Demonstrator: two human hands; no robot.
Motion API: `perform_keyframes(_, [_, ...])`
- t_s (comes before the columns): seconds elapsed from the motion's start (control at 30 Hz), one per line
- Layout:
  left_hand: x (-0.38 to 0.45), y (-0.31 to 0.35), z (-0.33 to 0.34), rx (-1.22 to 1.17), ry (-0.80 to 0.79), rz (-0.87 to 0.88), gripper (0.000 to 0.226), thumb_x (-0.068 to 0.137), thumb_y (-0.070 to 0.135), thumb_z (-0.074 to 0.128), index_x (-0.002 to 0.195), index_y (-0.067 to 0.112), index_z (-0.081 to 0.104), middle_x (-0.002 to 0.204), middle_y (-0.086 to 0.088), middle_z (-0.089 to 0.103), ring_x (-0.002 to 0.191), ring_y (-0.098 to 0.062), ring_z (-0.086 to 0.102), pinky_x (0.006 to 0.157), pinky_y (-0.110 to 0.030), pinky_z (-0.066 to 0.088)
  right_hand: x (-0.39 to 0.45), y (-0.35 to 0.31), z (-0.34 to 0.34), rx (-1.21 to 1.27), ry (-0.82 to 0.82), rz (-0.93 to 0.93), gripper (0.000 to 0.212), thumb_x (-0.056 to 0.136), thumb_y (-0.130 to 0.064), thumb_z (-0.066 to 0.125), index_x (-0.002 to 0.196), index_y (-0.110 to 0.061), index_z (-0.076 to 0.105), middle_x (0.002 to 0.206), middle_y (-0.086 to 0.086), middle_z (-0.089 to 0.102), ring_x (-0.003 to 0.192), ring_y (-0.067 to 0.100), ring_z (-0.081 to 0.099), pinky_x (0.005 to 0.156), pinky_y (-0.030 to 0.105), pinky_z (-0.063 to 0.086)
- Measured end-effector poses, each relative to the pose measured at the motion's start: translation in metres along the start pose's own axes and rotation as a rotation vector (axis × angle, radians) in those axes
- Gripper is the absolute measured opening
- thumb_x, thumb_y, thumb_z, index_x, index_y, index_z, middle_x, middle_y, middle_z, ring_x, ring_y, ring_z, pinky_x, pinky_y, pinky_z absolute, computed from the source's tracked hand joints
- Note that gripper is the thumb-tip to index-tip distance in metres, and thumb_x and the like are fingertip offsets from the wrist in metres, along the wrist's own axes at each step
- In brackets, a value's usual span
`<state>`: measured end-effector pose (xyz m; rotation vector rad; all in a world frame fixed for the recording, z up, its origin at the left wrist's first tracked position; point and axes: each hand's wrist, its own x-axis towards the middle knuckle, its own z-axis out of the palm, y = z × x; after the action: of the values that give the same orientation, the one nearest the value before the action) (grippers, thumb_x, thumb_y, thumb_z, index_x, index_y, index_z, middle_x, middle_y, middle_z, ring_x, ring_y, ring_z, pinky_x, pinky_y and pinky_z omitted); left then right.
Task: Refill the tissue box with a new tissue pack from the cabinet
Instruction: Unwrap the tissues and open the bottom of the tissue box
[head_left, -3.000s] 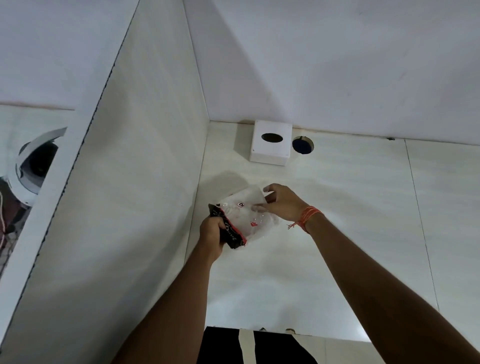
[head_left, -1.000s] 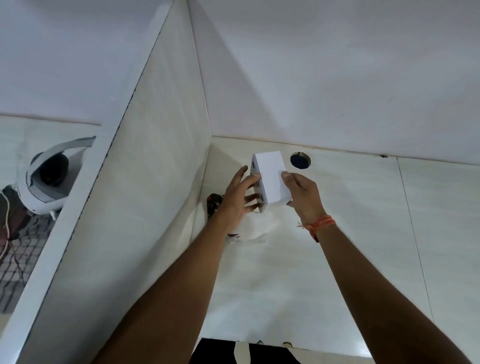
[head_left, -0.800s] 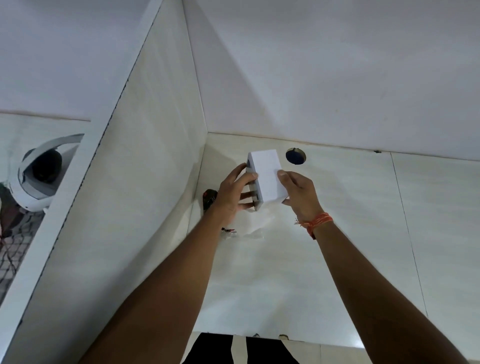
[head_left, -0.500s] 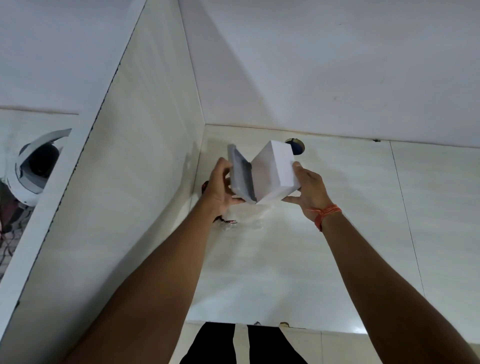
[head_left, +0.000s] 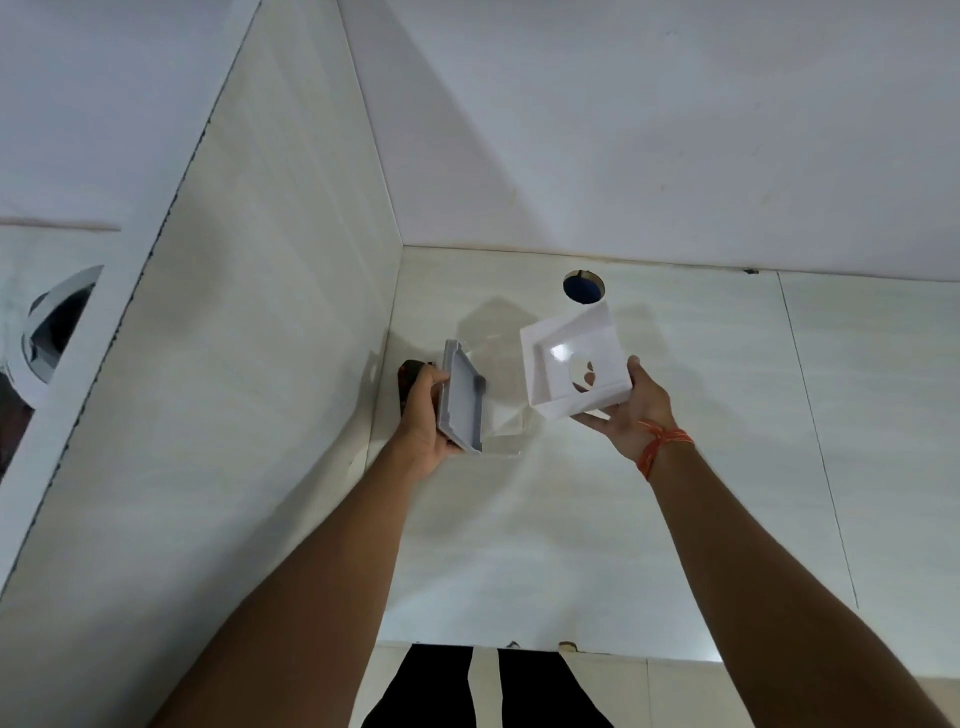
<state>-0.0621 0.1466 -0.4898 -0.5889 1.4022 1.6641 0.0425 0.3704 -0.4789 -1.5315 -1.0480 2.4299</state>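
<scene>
The tissue box is apart in two pieces above the counter. My right hand (head_left: 626, 410) holds the white box shell (head_left: 571, 361) with its hollow inside facing me; the round dispensing hole shows in its far wall. My left hand (head_left: 423, 415) grips the grey base panel (head_left: 462, 397), held on edge and tilted. The tissue pack (head_left: 501, 423) in clear plastic lies on the counter between and below my hands, partly hidden by the grey panel. Its dark wrapper end (head_left: 408, 376) pokes out behind my left hand.
A white counter (head_left: 519, 545) runs to a back wall, with a side wall (head_left: 249, 364) close on the left. A round dark hole (head_left: 583, 286) is cut in the counter near the back. A white helmet-like object (head_left: 49, 332) shows at far left.
I put the pack down, picked up the white box, turned it over and pulled its grey base off. The two pieces are now apart, one in each hand.
</scene>
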Motion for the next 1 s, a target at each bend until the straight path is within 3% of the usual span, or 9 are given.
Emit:
perform_keyframes(0.2, [0.007, -0.001, -0.004, -0.094, -0.024, 0.010, 0.027, 0.086, 0.039, 0.043, 0.089, 0.020, 0.061, 0.092, -0.009, 0.062, 0.086, -0.029, 0.057, 0.079, -0.043, 0.049, 0.003, 0.024, -0.018, -0.036, 0.108, 0.050, 0.045, 0.100, -0.047, 0.041, 0.125, -0.012, 0.057, 0.105, 0.014, 0.070, 0.101, 0.032, 0.067, 0.074, 0.051, 0.055])
perform_keyframes(0.33, [0.009, -0.006, -0.013, -0.094, 0.054, -0.021, 0.035, 0.085, 0.034, 0.044, 0.113, 0.018, 0.058, 0.105, -0.011, 0.064, 0.099, -0.034, 0.060, 0.078, -0.046, 0.052, 0.001, 0.047, -0.040, -0.144, 0.222, 0.066, 0.037, 0.101, -0.041, 0.044, 0.102, -0.008, 0.061, 0.098, 0.018, 0.068, 0.088, 0.036, 0.067, 0.076, 0.054, 0.057])
perform_keyframes(0.43, [0.009, -0.008, -0.015, -0.004, 0.093, -0.039, 0.035, 0.076, 0.022, 0.052, 0.110, 0.017, 0.057, 0.106, -0.013, 0.060, 0.094, -0.031, 0.058, 0.070, -0.037, 0.052, 0.005, 0.050, -0.047, -0.575, 0.442, -0.088, 0.043, 0.097, -0.042, 0.042, 0.075, -0.012, 0.064, 0.093, 0.020, 0.070, 0.081, 0.040, 0.069, 0.078, 0.050, 0.058])
perform_keyframes(0.53, [0.011, -0.006, -0.017, 0.107, 0.200, -0.038, 0.016, 0.080, 0.009, 0.050, 0.094, 0.015, 0.056, 0.105, -0.014, 0.054, 0.093, -0.031, 0.053, 0.070, -0.036, 0.047, 0.008, 0.043, -0.038, -0.970, 0.665, -0.299, 0.054, 0.100, -0.040, 0.032, 0.086, -0.003, 0.069, 0.098, 0.022, 0.070, 0.094, 0.040, 0.063, 0.080, 0.037, 0.046])
perform_keyframes(0.6, [0.012, -0.005, -0.016, 0.113, 0.208, -0.033, 0.015, 0.081, 0.006, 0.048, 0.089, 0.015, 0.055, 0.102, -0.014, 0.053, 0.091, -0.030, 0.052, 0.067, -0.034, 0.045, 0.009, 0.037, -0.023, -1.083, 0.690, -0.502, 0.050, 0.100, -0.041, 0.036, 0.096, -0.004, 0.069, 0.103, 0.020, 0.069, 0.099, 0.039, 0.061, 0.082, 0.040, 0.046])
perform_keyframes(0.7, [0.013, -0.003, -0.015, 0.043, 0.183, -0.010, 0.019, 0.078, 0.002, 0.045, 0.090, 0.014, 0.055, 0.098, -0.013, 0.052, 0.084, -0.028, 0.051, 0.063, -0.031, 0.043, 0.009, 0.039, 0.016, -1.086, 0.426, -0.768, 0.034, 0.095, -0.038, 0.052, 0.109, -0.010, 0.067, 0.111, 0.011, 0.066, 0.106, 0.031, 0.058, 0.092, 0.039, 0.047])
perform_keyframes(0.8, [0.013, 0.001, -0.008, -0.037, 0.111, -0.005, 0.026, 0.075, -0.001, 0.042, 0.089, 0.015, 0.057, 0.092, -0.012, 0.057, 0.082, -0.030, 0.055, 0.065, -0.032, 0.046, 0.007, 0.050, 0.063, -1.103, -0.059, -0.584, 0.032, 0.091, -0.037, 0.062, 0.110, -0.011, 0.067, 0.108, 0.004, 0.068, 0.099, 0.022, 0.060, 0.089, 0.033, 0.049])
perform_keyframes(0.93, [0.018, 0.009, -0.002, -0.110, 0.042, -0.015, 0.032, 0.073, -0.001, 0.039, 0.092, 0.016, 0.059, 0.091, -0.009, 0.061, 0.082, -0.030, 0.058, 0.065, -0.032, 0.047, 0.023, 0.041, 0.085, -0.902, -0.032, -0.486, 0.021, 0.087, -0.020, 0.068, 0.106, -0.011, 0.068, 0.098, 0.003, 0.069, 0.088, 0.017, 0.062, 0.086, 0.033, 0.053])
perform_keyframes(1.0, [0.020, 0.015, 0.002, -0.071, -0.011, -0.009, 0.033, 0.072, 0.005, 0.043, 0.099, 0.012, 0.060, 0.097, -0.013, 0.062, 0.084, -0.030, 0.059, 0.063, -0.032, 0.049, 0.033, 0.031, 0.084, -0.836, -0.063, -0.400, 0.031, 0.083, -0.018, 0.073, 0.113, -0.015, 0.063, 0.096, 0.006, 0.068, 0.088, 0.021, 0.063, 0.080, 0.032, 0.053])
